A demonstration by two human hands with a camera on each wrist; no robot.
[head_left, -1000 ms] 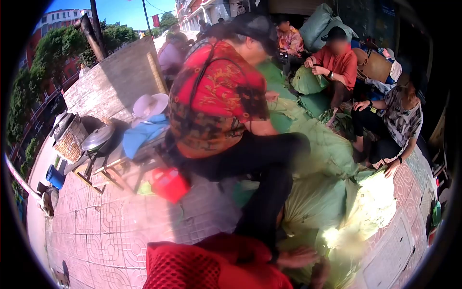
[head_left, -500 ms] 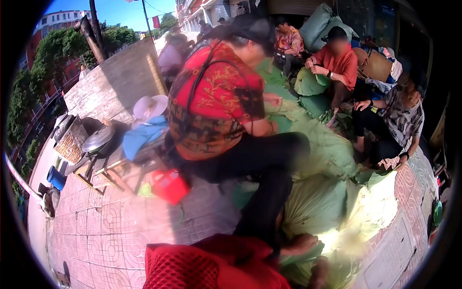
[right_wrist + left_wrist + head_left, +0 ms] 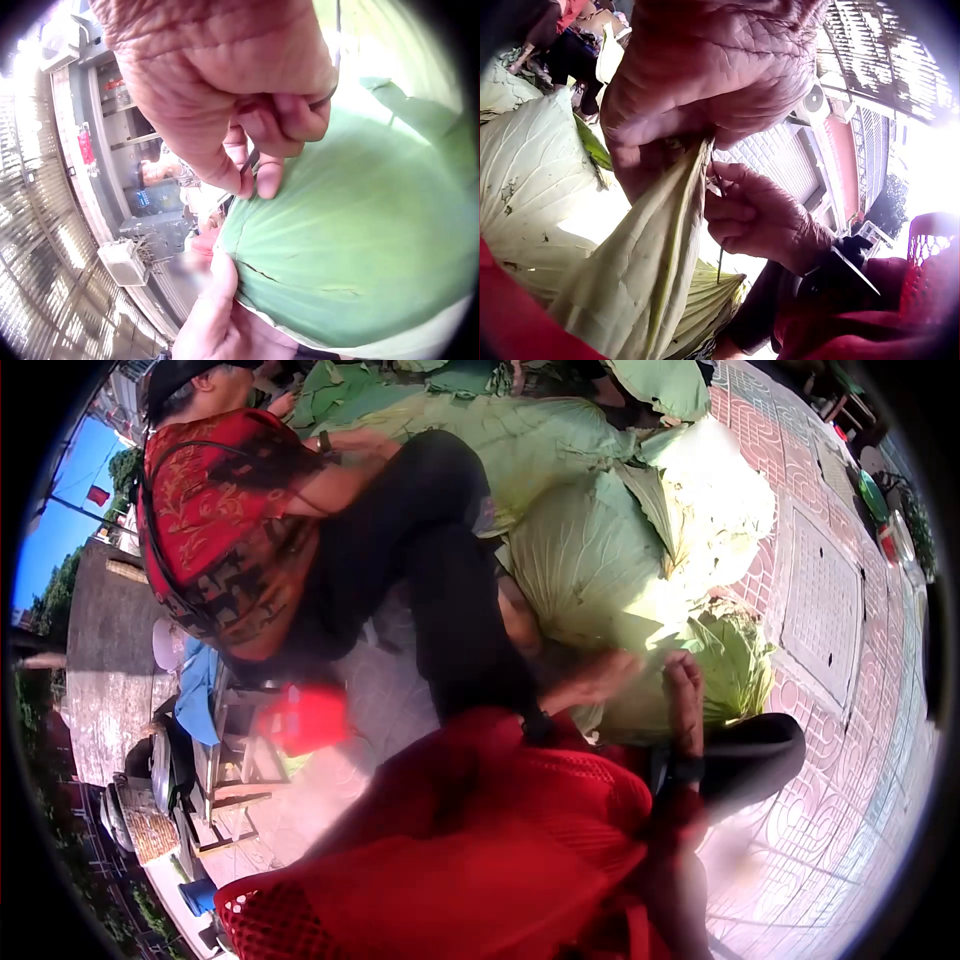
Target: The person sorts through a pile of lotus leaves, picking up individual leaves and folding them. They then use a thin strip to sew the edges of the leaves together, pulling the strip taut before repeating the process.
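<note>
My left hand (image 3: 595, 680) (image 3: 712, 67) (image 3: 232, 330) grips the gathered edge of a large pale green leaf (image 3: 641, 262) (image 3: 360, 232). At that edge my right hand (image 3: 684, 695) (image 3: 761, 217) (image 3: 225, 82) pinches a thin dark needle-like piece (image 3: 251, 160), its fingers curled and close to the left hand's. In the right wrist view the leaf spreads broad and smooth, with a small split near the edge. The head view blurs the left hand, and the thin piece cannot be made out there.
Big piled leaves (image 3: 580, 550) lie in front. A person in a red patterned shirt (image 3: 215, 510) sits close on the left, a dark-trousered leg beside my hands. A red container (image 3: 305, 718) and wooden stool (image 3: 235, 790) stand left; paving (image 3: 850, 760) lies right.
The head view has tilted down and turned, so the seated person now appears farther left. Both my hands now show higher in view, the right one with its wrist and dark band.
</note>
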